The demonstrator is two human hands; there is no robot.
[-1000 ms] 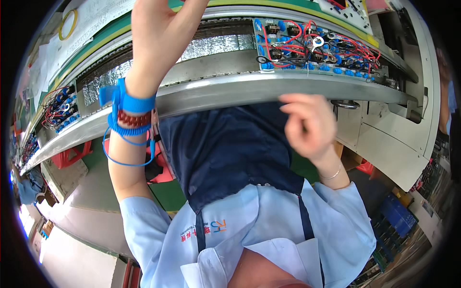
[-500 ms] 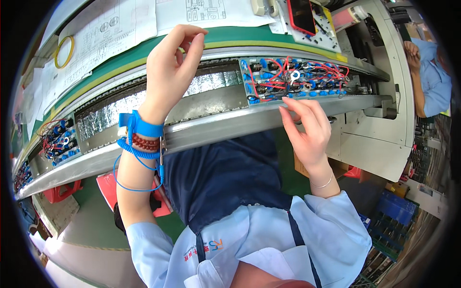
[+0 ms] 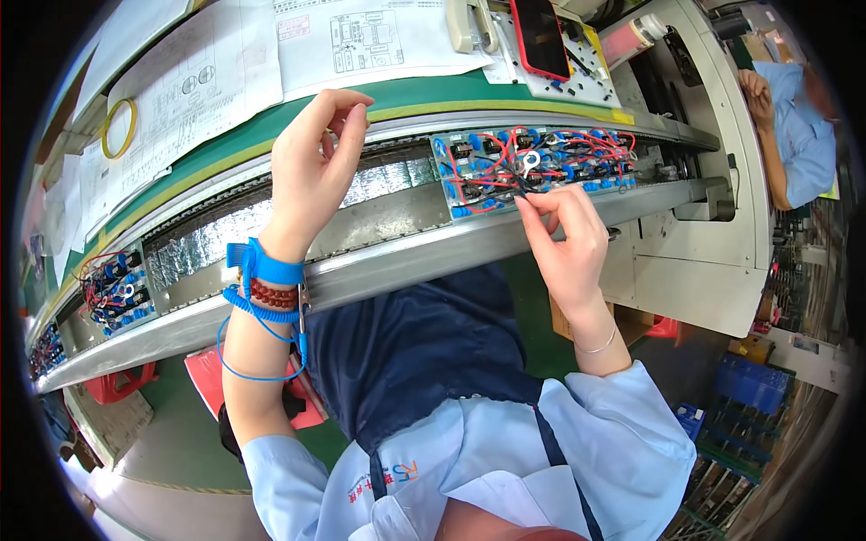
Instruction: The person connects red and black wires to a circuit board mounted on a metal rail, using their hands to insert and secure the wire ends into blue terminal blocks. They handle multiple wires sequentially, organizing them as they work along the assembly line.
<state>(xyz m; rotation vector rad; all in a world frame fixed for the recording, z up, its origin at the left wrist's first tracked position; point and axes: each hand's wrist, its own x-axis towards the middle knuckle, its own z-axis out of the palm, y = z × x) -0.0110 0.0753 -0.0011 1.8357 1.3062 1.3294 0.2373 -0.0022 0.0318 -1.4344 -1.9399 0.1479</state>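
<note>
My left hand (image 3: 311,171) hovers above the rail line, its thumb and index tips drawn together. Whatever may be between them is too small or hidden to make out. A blue wrist strap (image 3: 271,263) with a coiled cord circles that wrist. At the near edge of a circuit board (image 3: 451,194), my right hand (image 3: 573,248) pinches a thin black wire (image 3: 505,192) between thumb and index finger. Red and black wires and blue components crowd the board. A white ring terminal (image 3: 530,162) lies on top of them.
More wired boards (image 3: 115,293) sit on the conveyor (image 3: 379,248) at the left. Printed drawings (image 3: 207,81), a yellow tape ring (image 3: 119,128) and a red-edged phone (image 3: 539,38) lie beyond it. A pale machine housing (image 3: 695,261) stands right; another person (image 3: 794,135) is at the far right.
My right fingertips have closed at the black wire, having been slightly apart. My left hand has come lower and a little left. The whole view has shifted slightly.
</note>
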